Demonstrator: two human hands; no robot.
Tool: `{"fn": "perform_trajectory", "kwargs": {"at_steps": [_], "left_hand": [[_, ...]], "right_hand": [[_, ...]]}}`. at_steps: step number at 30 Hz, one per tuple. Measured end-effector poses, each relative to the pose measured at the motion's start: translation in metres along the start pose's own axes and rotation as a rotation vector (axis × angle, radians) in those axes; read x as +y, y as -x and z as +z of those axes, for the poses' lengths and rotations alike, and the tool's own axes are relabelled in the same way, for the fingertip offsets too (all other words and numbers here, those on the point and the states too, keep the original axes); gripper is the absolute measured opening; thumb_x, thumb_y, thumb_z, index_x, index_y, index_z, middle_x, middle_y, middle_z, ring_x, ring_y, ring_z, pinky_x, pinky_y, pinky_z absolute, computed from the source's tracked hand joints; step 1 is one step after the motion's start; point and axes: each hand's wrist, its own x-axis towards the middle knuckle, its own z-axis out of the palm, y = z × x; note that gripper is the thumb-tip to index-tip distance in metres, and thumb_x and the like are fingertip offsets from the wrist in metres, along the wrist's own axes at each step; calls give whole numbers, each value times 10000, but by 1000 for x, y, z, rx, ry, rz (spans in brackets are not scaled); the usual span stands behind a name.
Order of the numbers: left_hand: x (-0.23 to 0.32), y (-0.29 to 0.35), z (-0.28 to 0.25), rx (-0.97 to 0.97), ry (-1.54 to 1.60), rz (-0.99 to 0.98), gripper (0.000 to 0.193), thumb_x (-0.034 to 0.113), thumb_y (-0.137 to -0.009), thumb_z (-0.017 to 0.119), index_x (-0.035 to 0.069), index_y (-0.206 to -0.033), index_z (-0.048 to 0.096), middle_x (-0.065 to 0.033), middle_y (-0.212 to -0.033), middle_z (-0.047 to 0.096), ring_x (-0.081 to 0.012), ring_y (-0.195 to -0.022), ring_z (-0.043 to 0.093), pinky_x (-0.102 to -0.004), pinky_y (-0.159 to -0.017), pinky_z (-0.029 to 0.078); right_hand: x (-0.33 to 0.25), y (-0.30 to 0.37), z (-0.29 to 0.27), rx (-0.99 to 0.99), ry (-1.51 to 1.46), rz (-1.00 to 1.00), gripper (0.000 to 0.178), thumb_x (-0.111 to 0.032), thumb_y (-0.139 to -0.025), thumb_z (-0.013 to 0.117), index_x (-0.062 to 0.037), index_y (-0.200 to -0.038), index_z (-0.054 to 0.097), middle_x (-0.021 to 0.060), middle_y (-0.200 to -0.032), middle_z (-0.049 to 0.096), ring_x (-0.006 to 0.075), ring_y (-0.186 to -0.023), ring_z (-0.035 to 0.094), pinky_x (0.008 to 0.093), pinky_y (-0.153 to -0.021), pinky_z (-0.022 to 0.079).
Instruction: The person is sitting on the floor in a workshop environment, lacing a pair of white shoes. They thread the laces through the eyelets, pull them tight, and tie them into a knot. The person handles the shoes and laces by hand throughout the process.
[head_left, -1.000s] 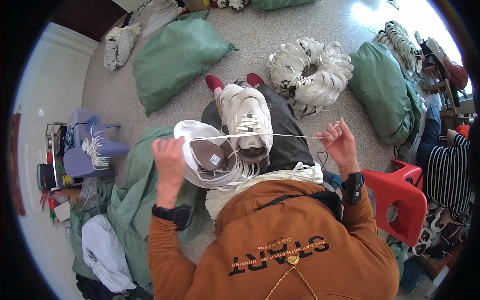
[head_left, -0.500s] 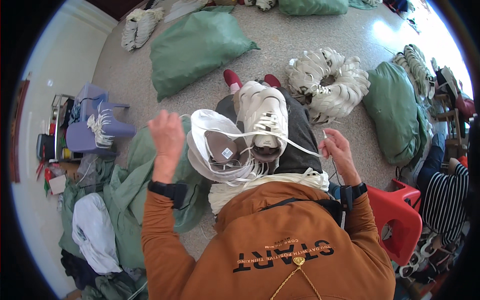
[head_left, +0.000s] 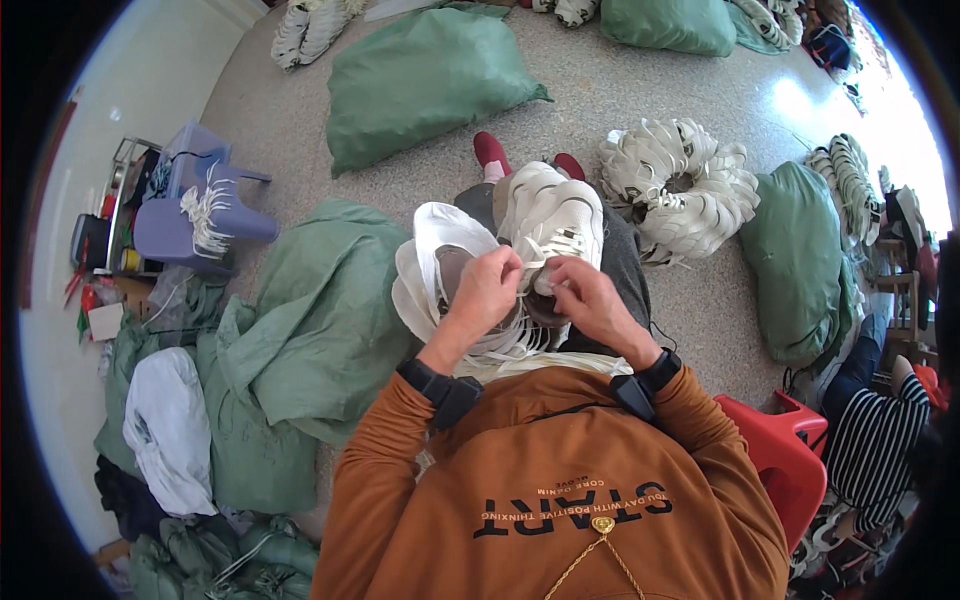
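Observation:
A cream-white sneaker [head_left: 560, 215] lies on my lap, its toe pointing away from me and its opening toward me. White shoelace [head_left: 545, 248] threads its upper eyelets. Close over the shoe's opening, my left hand [head_left: 487, 292] is closed in a pinch on the lace at the left side. Facing it from the right, my right hand [head_left: 592, 300] pinches lace too; its fingertips partly hide the strand. Left of the sneaker sits a stack of white shoe parts with a grey-brown inside [head_left: 410, 285], partly behind my left hand. More white laces [head_left: 500, 350] lie across my lap.
A ring of white shoe uppers [head_left: 690, 225] lies on the floor ahead right. Green sacks [head_left: 430, 85] lie ahead, at right and at left. A purple stool [head_left: 190, 235] holding laces stands left; a red stool [head_left: 775, 450] is right. Another person's striped sleeve [head_left: 885, 430] shows far right.
Both hands have come inward from wide apart to meet over the shoe's opening. The lace stretched out to the right is now gathered between them. The view has shifted slightly.

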Motion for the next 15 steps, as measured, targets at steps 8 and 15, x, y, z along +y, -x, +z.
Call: {"fn": "perform_trajectory", "kwargs": {"at_steps": [8, 15], "left_hand": [[-30, -5, 30, 151, 309, -99, 112, 85, -947, 660, -25, -953, 671, -25, -723, 669, -57, -634, 614, -233, -587, 495], [-28, -8, 30, 172, 261, -75, 118, 93, -916, 685, -20, -944, 704, -12, -731, 673, -53, -620, 575, -240, -592, 480]], "right_hand": [[5, 10, -8, 45, -468, 232, 96, -70, -992, 585, 11, -1041, 602, 65, -1083, 644, 65, -699, 592, 213, -605, 487], [30, 35, -14, 72, -266, 296, 130, -126, -989, 613, -1, -987, 648, -40, -725, 576, 33, -640, 491, 221, -562, 400]]}}
